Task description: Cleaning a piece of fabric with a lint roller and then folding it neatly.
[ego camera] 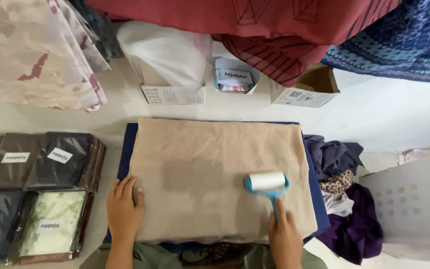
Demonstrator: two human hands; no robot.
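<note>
One lint roller (267,182), drum lying nine-to-three, handle toward six, clenched in the right hand (284,238); left hand (124,209) pressed flat, fingers together, on one beige cloth (215,164).

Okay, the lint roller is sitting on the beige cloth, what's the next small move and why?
Probably push the lint roller up the beige cloth toward its far edge. The right hand has its grip on the blue handle, the roller sits in the near half, and the left hand pins the near left edge flat.
</note>
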